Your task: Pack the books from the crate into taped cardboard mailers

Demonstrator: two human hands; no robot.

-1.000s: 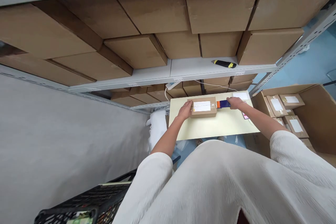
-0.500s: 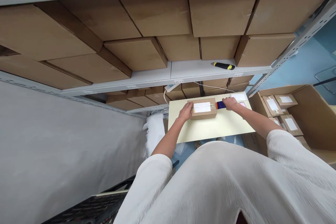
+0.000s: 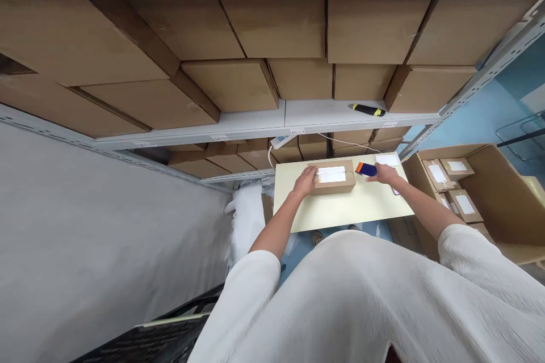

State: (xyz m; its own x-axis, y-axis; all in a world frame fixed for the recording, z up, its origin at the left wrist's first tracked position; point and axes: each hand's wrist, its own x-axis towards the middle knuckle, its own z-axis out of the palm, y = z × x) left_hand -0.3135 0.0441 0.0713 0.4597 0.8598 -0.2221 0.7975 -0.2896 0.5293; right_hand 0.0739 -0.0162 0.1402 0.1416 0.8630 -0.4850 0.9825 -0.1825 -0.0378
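Observation:
A small cardboard parcel (image 3: 336, 187) with a white label lies on a pale yellow board (image 3: 340, 211). My left hand (image 3: 305, 182) grips the parcel's left end. My right hand (image 3: 383, 174) holds a blue handheld device (image 3: 367, 169) with an orange tip, a short way to the right of the parcel. The tip points left, and the device does not touch the parcel. Under my right hand, a white sheet (image 3: 386, 159) and a pink card (image 3: 395, 191) lie at the board's right side.
Metal shelving filled with large cardboard cartons (image 3: 276, 25) runs overhead, with a yellow-black utility knife (image 3: 368, 110) on a shelf. To the right stands an open carton (image 3: 489, 198) holding several small parcels. A black crate (image 3: 149, 340) sits at lower left.
The blue device has moved right, away from the parcel's right end, in my right hand. My left hand stays on the parcel. The whole view has shifted slightly.

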